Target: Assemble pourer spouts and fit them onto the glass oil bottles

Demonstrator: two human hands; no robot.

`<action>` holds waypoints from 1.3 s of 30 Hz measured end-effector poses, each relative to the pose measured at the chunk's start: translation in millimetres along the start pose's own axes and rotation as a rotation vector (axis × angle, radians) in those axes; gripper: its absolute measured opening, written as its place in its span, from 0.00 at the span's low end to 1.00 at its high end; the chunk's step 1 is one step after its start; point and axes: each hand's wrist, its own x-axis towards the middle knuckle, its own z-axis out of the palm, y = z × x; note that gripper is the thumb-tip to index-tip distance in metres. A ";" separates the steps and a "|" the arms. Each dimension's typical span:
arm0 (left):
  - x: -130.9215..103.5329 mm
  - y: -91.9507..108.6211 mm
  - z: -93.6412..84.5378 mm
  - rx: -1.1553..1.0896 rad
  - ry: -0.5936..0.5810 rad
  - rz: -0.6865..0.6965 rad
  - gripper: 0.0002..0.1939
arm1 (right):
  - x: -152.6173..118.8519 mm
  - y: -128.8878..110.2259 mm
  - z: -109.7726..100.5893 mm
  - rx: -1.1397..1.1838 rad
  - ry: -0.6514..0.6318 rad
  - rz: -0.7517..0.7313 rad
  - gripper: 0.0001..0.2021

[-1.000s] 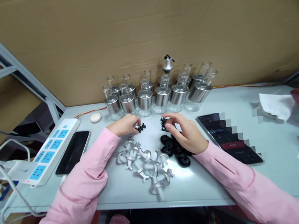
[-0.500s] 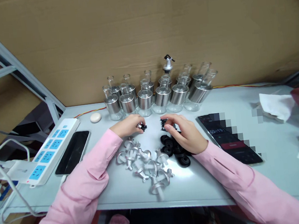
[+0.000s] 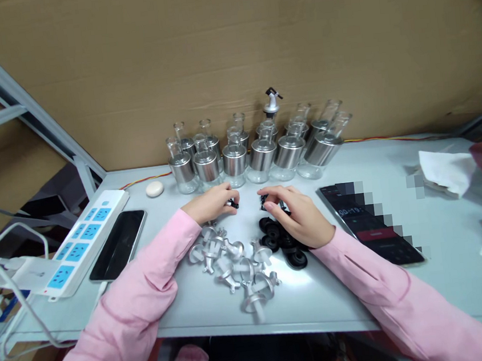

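Closest to me, below the table (image 3: 318, 307) edge, is my lap; my pink sleeves (image 3: 140, 288) reach up over the surface from both sides. Between my forearms lies a loose heap of silver-and-white fittings (image 3: 244, 269), tumbled at all angles. Just right of it, partly under my right hand (image 3: 300, 215), sit black ring-shaped parts (image 3: 296, 259). My left phone (image 3: 119, 246) lies beside a power strip (image 3: 65, 255), and a larger phone (image 3: 356, 211) lies to the right of my right wrist.

A little farther off, my left hand (image 3: 212, 203) rests by the table top, its fingers drawn in close around small black bits (image 3: 235, 204); I cannot tell whether they grip them or only touch. My right fingers curve with thumb and forefinger apart, and small black pieces (image 3: 263, 202) lie on the table in that gap; I cannot see a firm hold on anything.

Beyond my hands, glass bottles with metal bands (image 3: 234, 161) stand in two rows, with a silver pourer (image 3: 271, 105) rising at the back. A pale round disc (image 3: 154, 189) lies left of them. Farthest is the brown cardboard (image 3: 209, 46).
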 end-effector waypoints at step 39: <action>-14.0 21.7 -44.3 -0.176 0.467 0.134 0.11 | -0.5 0.1 0.8 -0.002 -0.071 0.025 0.10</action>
